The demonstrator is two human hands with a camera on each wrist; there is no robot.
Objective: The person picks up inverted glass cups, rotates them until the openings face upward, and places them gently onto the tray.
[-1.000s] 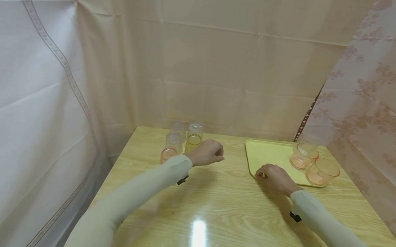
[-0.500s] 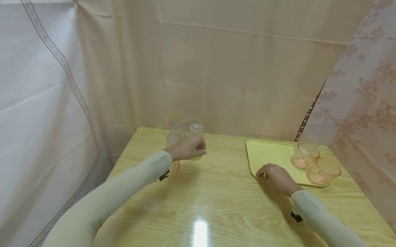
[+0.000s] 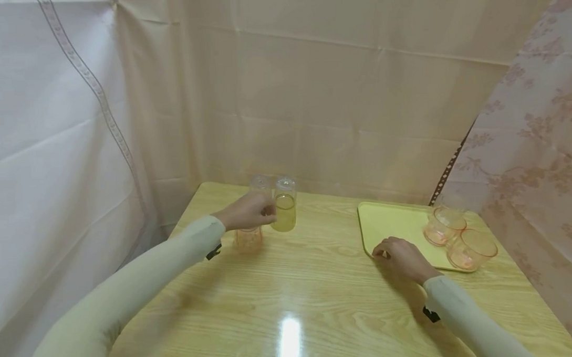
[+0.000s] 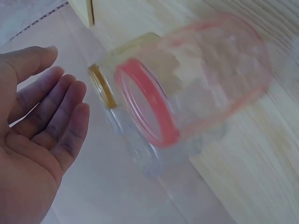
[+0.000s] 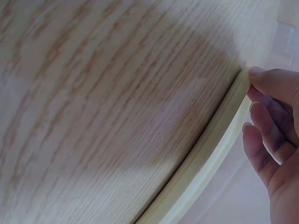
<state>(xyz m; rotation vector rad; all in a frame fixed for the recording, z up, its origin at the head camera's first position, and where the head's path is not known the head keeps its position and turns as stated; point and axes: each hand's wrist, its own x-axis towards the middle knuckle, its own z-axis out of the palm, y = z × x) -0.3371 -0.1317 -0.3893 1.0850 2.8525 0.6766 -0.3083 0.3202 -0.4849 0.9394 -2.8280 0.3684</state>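
My left hand (image 3: 250, 210) hovers above a pink-rimmed glass (image 3: 249, 242), fingers loosely bent and holding nothing. In the left wrist view that glass (image 4: 215, 79) stands apart from the fingertips (image 4: 80, 112). A yellow glass (image 3: 284, 218) is just right of the hand. Clear glasses (image 3: 285, 184) stand behind, partly hidden by hand and yellow glass. My right hand (image 3: 402, 256) pinches the near left corner of a yellow tray (image 3: 387, 222); its thumb (image 5: 268, 81) is on the rim, the index finger behind it. Two orange-pink glasses (image 3: 470, 253) stand on the tray's right side.
The wooden table (image 3: 328, 303) carries everything, with a bright light reflection near the front. A beige cloth (image 3: 321, 93) hangs behind the table, a white cloth (image 3: 53, 155) at left and a floral cloth (image 3: 549, 138) at right.
My left hand has moved left, away from the yellow glass and over the pink-rimmed glass, uncovering the yellow one. The right hand has stayed at the tray corner.
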